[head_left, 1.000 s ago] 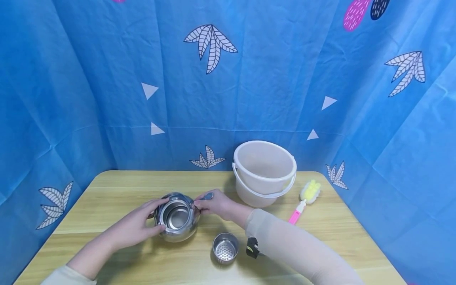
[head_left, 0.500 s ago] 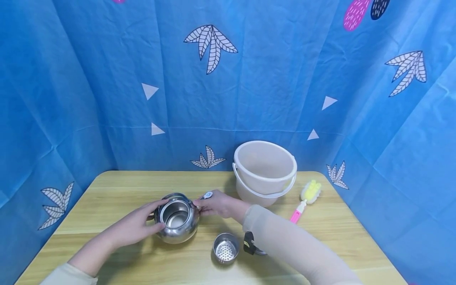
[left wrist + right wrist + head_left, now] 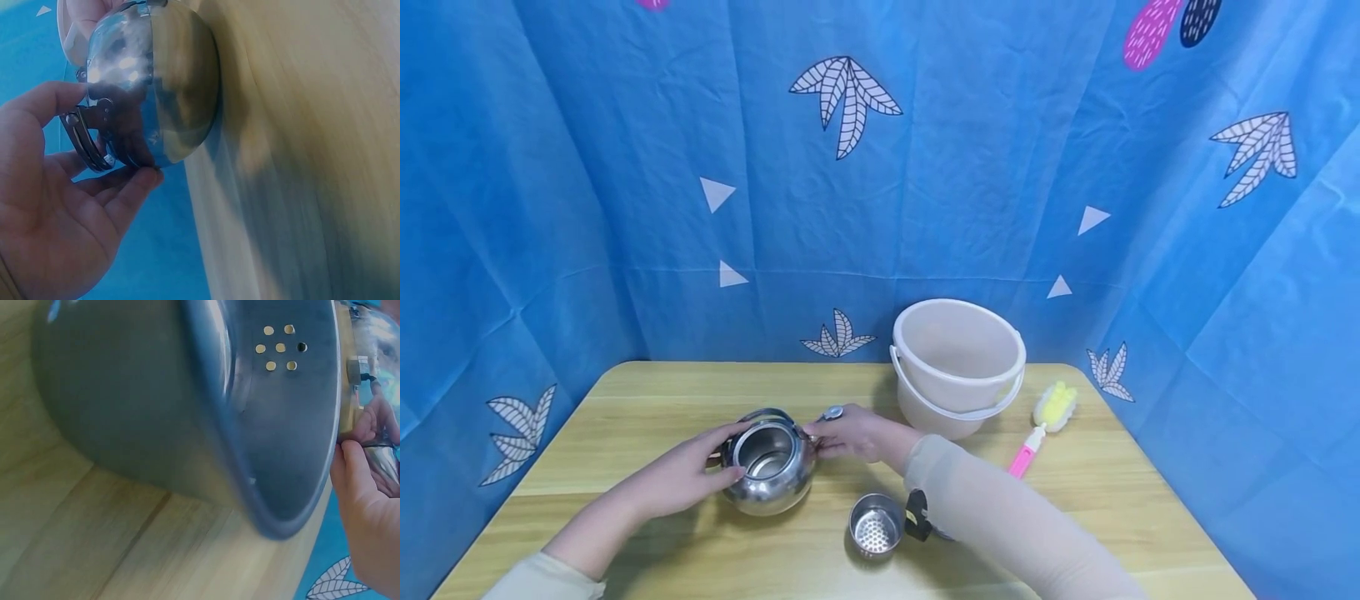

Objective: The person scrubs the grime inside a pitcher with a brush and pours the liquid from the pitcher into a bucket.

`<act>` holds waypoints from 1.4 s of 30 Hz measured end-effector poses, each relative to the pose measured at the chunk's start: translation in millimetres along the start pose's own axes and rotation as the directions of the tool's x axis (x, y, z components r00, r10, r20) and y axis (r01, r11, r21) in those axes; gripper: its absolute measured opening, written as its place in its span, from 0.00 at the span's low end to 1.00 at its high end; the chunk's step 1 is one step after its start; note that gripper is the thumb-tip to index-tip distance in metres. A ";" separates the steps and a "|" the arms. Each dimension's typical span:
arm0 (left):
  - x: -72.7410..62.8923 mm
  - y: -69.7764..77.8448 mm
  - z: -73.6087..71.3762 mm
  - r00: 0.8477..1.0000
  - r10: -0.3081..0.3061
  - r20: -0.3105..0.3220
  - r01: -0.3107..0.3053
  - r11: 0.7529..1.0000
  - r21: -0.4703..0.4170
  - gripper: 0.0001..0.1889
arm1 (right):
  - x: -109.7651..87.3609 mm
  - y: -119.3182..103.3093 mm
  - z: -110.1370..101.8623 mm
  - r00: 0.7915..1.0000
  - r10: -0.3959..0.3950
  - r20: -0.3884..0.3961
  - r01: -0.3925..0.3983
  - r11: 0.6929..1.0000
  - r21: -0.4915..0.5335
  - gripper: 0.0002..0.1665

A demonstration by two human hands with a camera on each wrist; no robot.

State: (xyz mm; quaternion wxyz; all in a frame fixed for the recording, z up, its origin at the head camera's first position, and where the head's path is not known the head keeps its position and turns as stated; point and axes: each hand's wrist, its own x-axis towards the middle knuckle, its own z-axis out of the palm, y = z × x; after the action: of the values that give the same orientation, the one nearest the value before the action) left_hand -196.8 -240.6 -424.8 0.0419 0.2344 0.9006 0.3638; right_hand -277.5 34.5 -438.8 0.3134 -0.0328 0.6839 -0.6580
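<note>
A shiny round steel teapot (image 3: 769,492) without a lid is held between both hands, its mouth facing up and a little toward me. My left hand (image 3: 681,475) grips its left side, thumb near the mouth's rim and fingers round the far side, by the folded-back handle (image 3: 84,134). On the right, my right hand (image 3: 850,433) pinches the spout, whose tip (image 3: 832,412) pokes out above the fingers. A steel strainer cup (image 3: 876,525) with a holed bottom stands on the table in front of the right hand; it looms large in the right wrist view.
A white bucket (image 3: 955,392) with its handle hanging down stands at the back right. Beside it lies a pink-handled brush (image 3: 1025,452) with a yellow and white sponge head. A silvery edge (image 3: 942,535) shows beneath my right forearm. Blue curtains (image 3: 820,208) surround the table.
The teapot has tipped slightly in my hands, so more of its inner wall shows, and it has shifted a little left. My right forearm has moved slightly left with it.
</note>
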 end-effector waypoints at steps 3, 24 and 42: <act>0.0 -0.7 -0.8 1.000 -0.009 0.007 0.009 1.000 -0.006 0.34 | 0.5 1.0 0.5 1.000 -0.002 0.014 0.002 1.000 0.020 0.17; 0.5 -6.3 -2.0 0.999 -0.049 -0.014 0.050 0.999 0.013 0.37 | 7.2 1.8 1.5 0.998 -0.002 -0.064 0.009 0.995 0.101 0.14; -2.7 -8.3 -3.5 0.995 -0.092 -0.043 0.094 0.994 0.047 0.40 | -10.6 0.6 -13.8 0.998 -0.051 -0.048 0.057 0.989 0.135 0.24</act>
State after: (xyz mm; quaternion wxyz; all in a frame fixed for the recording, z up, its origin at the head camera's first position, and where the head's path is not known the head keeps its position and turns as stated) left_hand -198.5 -249.3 -428.0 0.0345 0.1855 0.9199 0.3439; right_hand -275.3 51.5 -436.1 0.2818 -0.0153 0.6429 -0.7121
